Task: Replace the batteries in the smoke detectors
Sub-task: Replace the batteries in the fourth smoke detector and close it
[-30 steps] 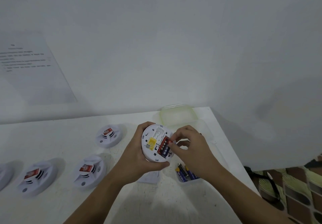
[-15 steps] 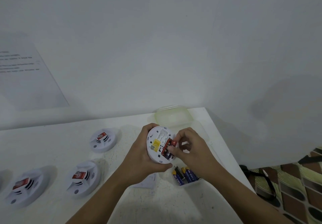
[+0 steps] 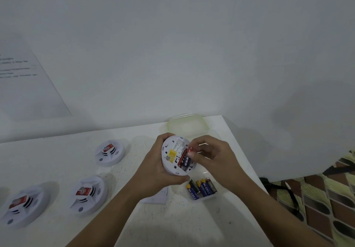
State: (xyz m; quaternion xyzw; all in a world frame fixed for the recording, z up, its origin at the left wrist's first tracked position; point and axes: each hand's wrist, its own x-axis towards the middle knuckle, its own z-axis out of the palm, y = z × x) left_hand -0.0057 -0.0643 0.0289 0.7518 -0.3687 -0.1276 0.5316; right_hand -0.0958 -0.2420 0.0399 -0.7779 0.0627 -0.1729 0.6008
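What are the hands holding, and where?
Left hand grips the smoke detector by its rim. Right hand pinches the end of a battery inside it.

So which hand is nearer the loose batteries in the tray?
Right. The right hand is just above the batteries; the left hand, holding the detector, sits beside them.

Plain indoor room, kind uncertain; looks like makeshift test or work station. Bare white wall (image 3: pixel 172 45) behind white worktop (image 3: pixel 57 156). Printed sheet (image 3: pixel 25 81) stuck on wall at left. Several identical detectors (image 3: pixel 109 152) laid out toward worktop's left edge. Patterned brown-and-cream floor (image 3: pixel 322 204) past right edge, home-like.
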